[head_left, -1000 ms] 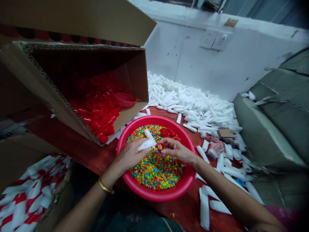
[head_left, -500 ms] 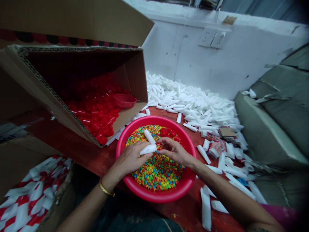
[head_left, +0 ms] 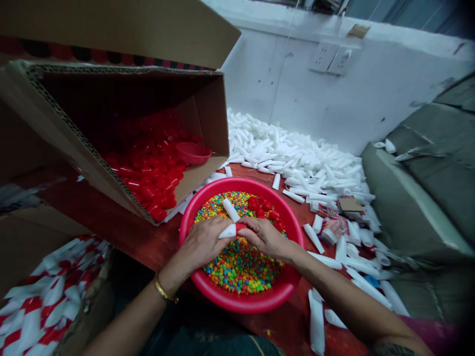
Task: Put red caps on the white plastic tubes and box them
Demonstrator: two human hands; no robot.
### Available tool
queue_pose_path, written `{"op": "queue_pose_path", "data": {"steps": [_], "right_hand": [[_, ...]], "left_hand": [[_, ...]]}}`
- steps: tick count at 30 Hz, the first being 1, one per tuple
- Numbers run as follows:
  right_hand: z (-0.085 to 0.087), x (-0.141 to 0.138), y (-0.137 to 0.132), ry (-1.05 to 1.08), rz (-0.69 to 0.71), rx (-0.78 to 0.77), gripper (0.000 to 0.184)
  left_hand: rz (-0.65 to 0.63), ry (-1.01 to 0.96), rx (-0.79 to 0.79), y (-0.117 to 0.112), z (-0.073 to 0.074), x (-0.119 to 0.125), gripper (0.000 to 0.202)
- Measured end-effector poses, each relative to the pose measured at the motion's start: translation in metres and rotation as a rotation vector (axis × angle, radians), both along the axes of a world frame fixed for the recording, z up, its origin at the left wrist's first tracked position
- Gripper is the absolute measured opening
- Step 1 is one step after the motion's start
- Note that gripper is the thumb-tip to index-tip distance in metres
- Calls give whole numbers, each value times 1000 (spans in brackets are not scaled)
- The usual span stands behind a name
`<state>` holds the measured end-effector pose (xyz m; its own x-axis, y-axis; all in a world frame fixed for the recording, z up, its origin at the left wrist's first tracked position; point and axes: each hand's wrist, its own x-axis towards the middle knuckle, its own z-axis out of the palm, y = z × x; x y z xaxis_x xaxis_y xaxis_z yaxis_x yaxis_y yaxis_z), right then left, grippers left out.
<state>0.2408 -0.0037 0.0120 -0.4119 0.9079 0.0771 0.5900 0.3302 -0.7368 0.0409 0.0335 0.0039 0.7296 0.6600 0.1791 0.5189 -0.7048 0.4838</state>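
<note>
Both hands are over a red basin [head_left: 297,232] holding small multicoloured candies [head_left: 237,277]. My left hand [head_left: 202,242] is closed around a white plastic tube [head_left: 227,231] lying nearly level. Its right end meets a red cap [head_left: 240,227], which my right hand [head_left: 265,237] pinches between thumb and fingers. A second white tube [head_left: 230,209] stands out just above the left fingers; whether the hand grips it too I cannot tell. Several loose red caps [head_left: 261,201] lie on the candies at the basin's far right side.
A cardboard box [head_left: 208,113] on its side holds red caps [head_left: 148,173] and a small red bowl [head_left: 193,153]. White tubes [head_left: 289,153] are heaped by the wall. Capped tubes [head_left: 48,296] fill a carton at lower left. A grey-green padded seat [head_left: 415,198] stands right.
My right hand has brought a red cap onto the tube's open end and closed its fingers on it. The left hand has stayed nearly in place, holding the tube.
</note>
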Motion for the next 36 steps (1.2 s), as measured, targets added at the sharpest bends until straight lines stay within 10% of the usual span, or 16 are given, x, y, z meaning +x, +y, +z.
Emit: {"op": "queue_pose_path", "data": {"steps": [4,12,18,24,31,36], "right_hand": [[6,-9,5,-9,-157,-203,45],[12,-9,-4,84,-81,-101,38],[-1,-16,-1,93,-277,-625,68],[-3,-6,-5,103,-146,-223,48],[4,-13,-10,256,-235,-495,59],[25,18,-10,-204,-263,-146,53]], "left_hand": [[23,-15,5,-2,0,0,22],[19,-40,1,-2,1,1,17],[28,91,203,-7,-1,3,15],[17,41,101,-9,1,0,14],[-32,32,316,-5,-5,3,17],[226,-365,409,-17,-9,-28,23]]}}
